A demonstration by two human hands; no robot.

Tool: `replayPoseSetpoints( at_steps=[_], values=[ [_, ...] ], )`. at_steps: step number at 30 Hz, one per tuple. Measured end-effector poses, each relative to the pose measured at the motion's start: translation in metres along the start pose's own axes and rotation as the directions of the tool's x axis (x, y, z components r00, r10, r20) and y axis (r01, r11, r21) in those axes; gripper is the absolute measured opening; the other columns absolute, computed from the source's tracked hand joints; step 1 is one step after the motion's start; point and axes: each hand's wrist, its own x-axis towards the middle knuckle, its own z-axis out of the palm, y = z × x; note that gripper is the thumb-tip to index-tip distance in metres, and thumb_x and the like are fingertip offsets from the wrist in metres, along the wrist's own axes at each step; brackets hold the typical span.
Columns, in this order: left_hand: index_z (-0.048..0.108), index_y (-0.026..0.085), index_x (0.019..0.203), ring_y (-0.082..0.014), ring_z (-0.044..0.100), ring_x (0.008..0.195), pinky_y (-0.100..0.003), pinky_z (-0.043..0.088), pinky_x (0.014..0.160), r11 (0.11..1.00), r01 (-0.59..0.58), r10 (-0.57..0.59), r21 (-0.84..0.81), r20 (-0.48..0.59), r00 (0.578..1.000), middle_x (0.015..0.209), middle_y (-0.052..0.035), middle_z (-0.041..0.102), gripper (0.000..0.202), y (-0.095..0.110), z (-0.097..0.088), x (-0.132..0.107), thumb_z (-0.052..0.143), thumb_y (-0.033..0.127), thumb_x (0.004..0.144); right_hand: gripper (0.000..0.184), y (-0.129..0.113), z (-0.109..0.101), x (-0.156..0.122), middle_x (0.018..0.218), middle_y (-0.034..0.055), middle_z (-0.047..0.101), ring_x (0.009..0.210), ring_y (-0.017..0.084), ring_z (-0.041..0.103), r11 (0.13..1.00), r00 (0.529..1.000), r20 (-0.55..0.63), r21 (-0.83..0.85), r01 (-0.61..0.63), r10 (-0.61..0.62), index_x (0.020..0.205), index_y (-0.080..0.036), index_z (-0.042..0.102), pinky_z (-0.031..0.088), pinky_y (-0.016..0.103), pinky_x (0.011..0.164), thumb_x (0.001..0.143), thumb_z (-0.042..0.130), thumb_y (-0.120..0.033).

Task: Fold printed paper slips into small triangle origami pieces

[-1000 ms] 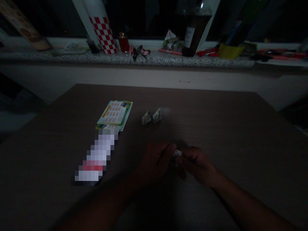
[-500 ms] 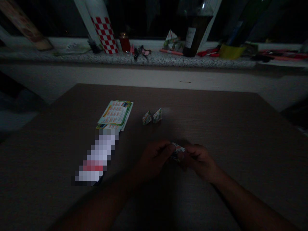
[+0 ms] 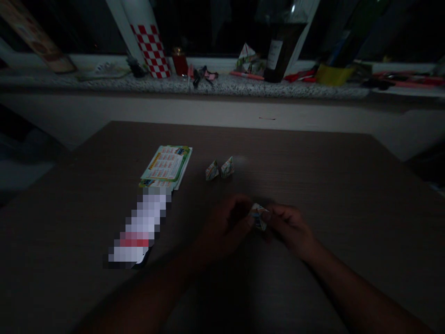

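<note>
The scene is very dark. My left hand and my right hand meet over the brown table, fingers pinched on a small folded piece of printed paper held between them. Two finished little folded paper pieces stand side by side on the table just beyond my hands. A stack of printed calendar cards lies to the left of them.
A blurred-out flat object lies near the cards. A stone windowsill behind the table holds a red-and-white checked tube, a red jar, a dark bottle, folded paper and pens.
Both hands have moved a little farther from me with the folded paper, and the paper now shows more between the fingertips, turned more upright.
</note>
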Motion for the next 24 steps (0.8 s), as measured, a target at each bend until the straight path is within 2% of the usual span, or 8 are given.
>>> replayPoseSetpoints(
  at_steps=[4,7,9,12,14,16,20,24],
  values=[
    [0.059,0.020,0.108,-0.0197,0.056,0.102,-0.033,0.047,0.087,0.918,-0.280,0.283,0.281,0.031,0.959,0.112,-0.0089,0.056,0.027,-0.001,-0.004,0.000,0.062,0.022,0.081,0.039,0.003,0.000,0.003,0.047,-0.0016,0.056,0.040,0.010,0.047,0.985,0.994,0.046,0.139,-0.103,0.097,0.066,-0.015,0.058,0.035,0.022,0.043,0.087,0.057,-0.048],
    [0.065,0.019,0.098,-0.0176,0.059,0.095,-0.031,0.048,0.083,0.881,-0.327,0.341,0.343,0.019,0.940,0.102,-0.0076,0.062,0.014,-0.003,-0.004,0.002,0.059,0.021,0.085,0.044,0.002,0.001,0.004,0.048,-0.0003,0.055,0.044,0.011,0.049,0.992,0.997,0.026,0.098,-0.081,0.079,0.062,-0.015,0.056,0.038,0.024,0.046,0.089,0.051,-0.050],
    [0.066,0.018,0.092,-0.0160,0.061,0.088,-0.029,0.049,0.079,0.909,-0.279,0.299,0.310,-0.019,0.954,0.093,-0.0059,0.065,0.010,-0.002,-0.004,0.003,0.059,0.021,0.086,0.042,0.000,0.002,0.003,0.054,0.0004,0.056,0.050,0.011,0.051,1.000,0.998,-0.066,-0.026,-0.003,0.002,0.064,-0.016,0.057,0.039,0.024,0.050,0.090,0.050,-0.048],
    [0.066,0.017,0.086,-0.0132,0.062,0.078,-0.025,0.048,0.072,0.973,-0.112,0.130,0.203,-0.078,0.988,0.083,-0.0025,0.067,0.008,0.001,-0.004,0.004,0.060,0.022,0.085,0.022,-0.004,0.001,0.001,0.068,0.0012,0.060,0.059,0.013,0.054,0.942,0.962,-0.175,-0.300,0.150,-0.209,0.085,-0.018,0.062,0.041,0.024,0.053,0.089,0.056,-0.038],
    [0.066,0.016,0.084,-0.0123,0.062,0.075,-0.023,0.046,0.069,0.991,-0.019,0.031,0.129,-0.087,0.996,0.080,-0.0011,0.067,0.008,0.004,-0.002,0.003,0.061,0.022,0.085,0.012,-0.007,0.001,-0.001,0.078,0.0032,0.064,0.068,0.014,0.058,0.855,0.921,-0.136,-0.439,0.274,-0.365,0.093,-0.019,0.063,0.045,0.026,0.060,0.088,0.059,-0.029],
    [0.066,0.016,0.082,-0.0125,0.061,0.073,-0.023,0.045,0.067,0.996,0.040,-0.035,0.078,-0.067,0.997,0.077,-0.0009,0.067,0.009,0.005,-0.001,0.003,0.061,0.024,0.084,0.007,-0.010,0.001,-0.002,0.081,0.0047,0.065,0.074,0.016,0.061,0.774,0.877,-0.063,-0.503,0.385,-0.477,0.091,-0.019,0.064,0.047,0.028,0.066,0.087,0.059,-0.022],
    [0.065,0.016,0.084,-0.0133,0.061,0.074,-0.024,0.046,0.068,0.995,0.096,-0.095,0.026,-0.028,0.995,0.078,-0.0013,0.066,0.009,0.005,0.002,0.001,0.060,0.024,0.084,0.005,-0.012,0.002,-0.003,0.075,0.0042,0.066,0.068,0.016,0.061,0.718,0.852,-0.015,-0.546,0.431,-0.523,0.084,-0.020,0.062,0.048,0.028,0.061,0.085,0.059,-0.016],
    [0.063,0.016,0.081,-0.0124,0.059,0.074,-0.023,0.045,0.069,0.998,0.013,-0.011,0.063,-0.045,0.999,0.078,-0.0008,0.063,0.006,0.003,0.003,0.001,0.059,0.021,0.083,0.007,-0.011,0.002,-0.002,0.071,0.0029,0.063,0.064,0.015,0.059,0.703,0.857,0.028,-0.558,0.441,-0.515,0.079,-0.020,0.060,0.046,0.029,0.058,0.084,0.059,-0.016]
  ],
)
